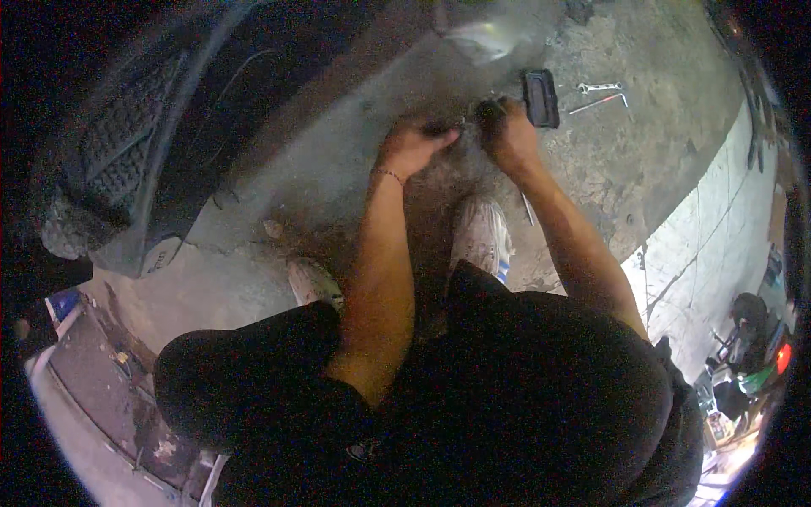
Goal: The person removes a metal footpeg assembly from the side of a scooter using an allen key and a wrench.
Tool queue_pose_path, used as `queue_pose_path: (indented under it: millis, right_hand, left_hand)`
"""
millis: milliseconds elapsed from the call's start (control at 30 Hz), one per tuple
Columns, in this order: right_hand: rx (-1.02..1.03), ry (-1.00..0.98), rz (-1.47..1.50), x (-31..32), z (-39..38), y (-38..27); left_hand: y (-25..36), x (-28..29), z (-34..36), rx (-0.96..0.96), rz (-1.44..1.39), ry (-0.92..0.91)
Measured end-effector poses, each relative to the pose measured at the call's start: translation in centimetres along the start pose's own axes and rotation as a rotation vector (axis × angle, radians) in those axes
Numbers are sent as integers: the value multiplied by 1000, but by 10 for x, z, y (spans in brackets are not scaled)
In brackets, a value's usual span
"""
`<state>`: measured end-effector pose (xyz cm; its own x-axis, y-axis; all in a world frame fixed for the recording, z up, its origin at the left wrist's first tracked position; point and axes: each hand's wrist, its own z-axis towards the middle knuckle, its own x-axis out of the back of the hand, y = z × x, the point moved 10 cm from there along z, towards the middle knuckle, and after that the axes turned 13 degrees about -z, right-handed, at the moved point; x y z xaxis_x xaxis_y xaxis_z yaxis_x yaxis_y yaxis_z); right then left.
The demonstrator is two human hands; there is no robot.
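Note:
My left hand (pixel 411 146), with a dark band on its wrist, hangs low over the concrete, thumb stretched toward the right hand. Its fingers curl around something dark, too dim to name. Just right of it, my right hand (pixel 507 137) is closed, with a dark shape at its fingers that I cannot make out. A small gap separates the two hands. Beside the right hand lies a black rectangular tray (pixel 541 99). Farther right on the ground are a silver wrench (pixel 600 87) and a thin L-shaped tool (pixel 597 104), partly red.
A dark vehicle (pixel 228 93) fills the upper left. My pale shoes (pixel 480 232) stand below the hands, with a thin metal rod (pixel 529 209) near the right one. White tiles (pixel 705 228) border the concrete at right; a motorcycle (pixel 748 351) stands beyond.

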<state>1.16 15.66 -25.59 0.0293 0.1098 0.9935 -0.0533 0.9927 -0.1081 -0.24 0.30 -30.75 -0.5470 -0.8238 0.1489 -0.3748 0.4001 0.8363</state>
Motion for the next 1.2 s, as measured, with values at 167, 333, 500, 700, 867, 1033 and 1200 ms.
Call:
queue_pose_path:
  millis: [167, 333, 500, 700, 867, 1033, 1200]
  right_hand:
    - [-373, -356, 875, 26, 5, -18]
    - [-97, -6, 588, 88, 38, -28]
    - [-376, -41, 776, 96, 41, -4]
    - [-624, -44, 1068, 71, 17, 28]
    - [-472, -11, 988, 74, 13, 11]
    - [-387, 35, 797, 78, 11, 23]
    - [-310, -1, 530, 73, 16, 10]
  left_hand:
    - [10, 2, -9, -45, -688, 52]
    - [61, 10, -13, -280, -982, -13]
    - [98, 45, -25, -399, -1001, 192]
    - [187, 80, -93, -772, -780, 614]
    - [189, 74, -103, -688, -996, 738]
    - [197, 71, -102, -805, -734, 778]
    - [209, 67, -115, -935, 65, 930]
